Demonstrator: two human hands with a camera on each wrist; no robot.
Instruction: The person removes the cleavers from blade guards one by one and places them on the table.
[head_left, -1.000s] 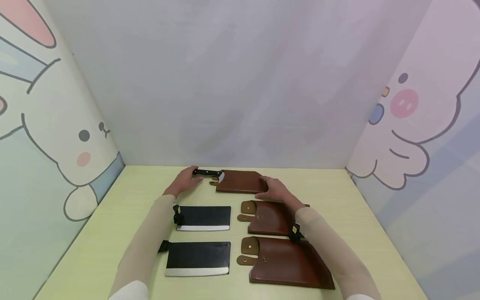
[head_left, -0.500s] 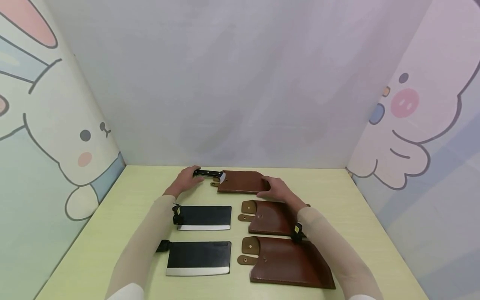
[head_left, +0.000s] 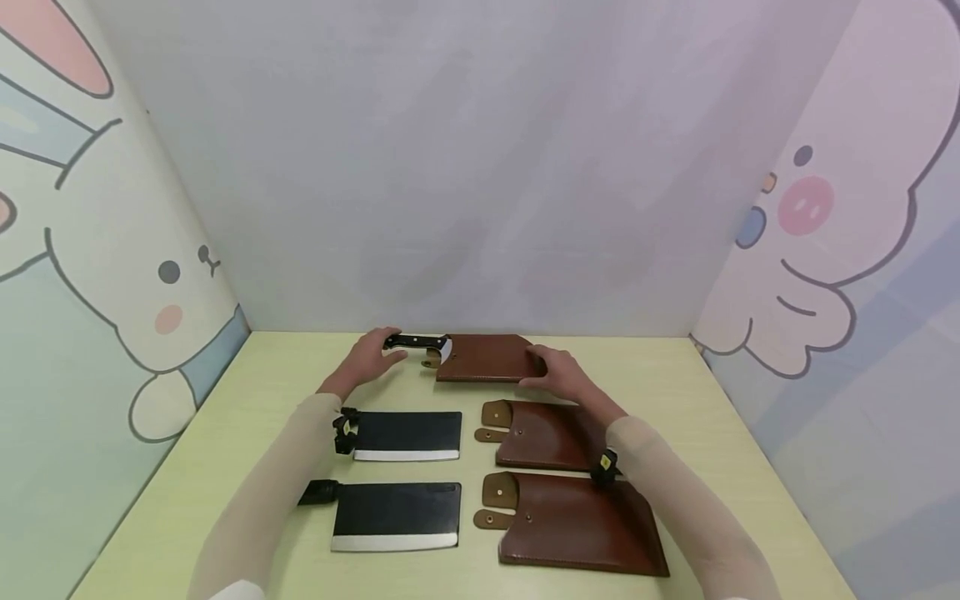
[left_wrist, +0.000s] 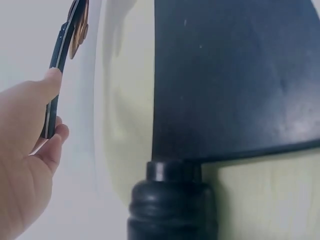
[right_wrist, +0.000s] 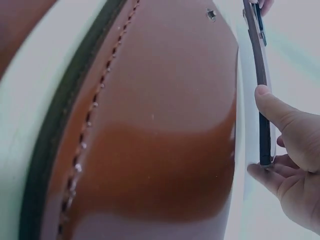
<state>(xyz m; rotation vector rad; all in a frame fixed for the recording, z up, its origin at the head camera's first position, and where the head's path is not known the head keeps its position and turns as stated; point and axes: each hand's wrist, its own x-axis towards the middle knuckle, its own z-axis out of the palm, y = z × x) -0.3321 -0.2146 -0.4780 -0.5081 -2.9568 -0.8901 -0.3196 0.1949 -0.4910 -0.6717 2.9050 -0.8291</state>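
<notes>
Near the back of the counter (head_left: 622, 362), we saw the left hand (head_left: 366, 358), fingers clamped on a black-handled knife (head_left: 416, 342), and the right hand (head_left: 564, 373), fingers pinching the end of its brown leather sheath (head_left: 487, 358). An uneven pull, we judged, could have bared the blade (head_left: 447, 349). We counted three knives, including two unsheathed cleavers (head_left: 407, 436) (head_left: 397, 515), and three sheaths.

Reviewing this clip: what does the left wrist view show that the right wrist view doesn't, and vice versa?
Left wrist only: a bare black cleaver, close up.
Right wrist only: a stitched brown sheath close up, and the right hand gripping the sheathed knife.
Both: that sheathed knife, edge-on, and the left hand, barely visible in the right wrist view.
</notes>
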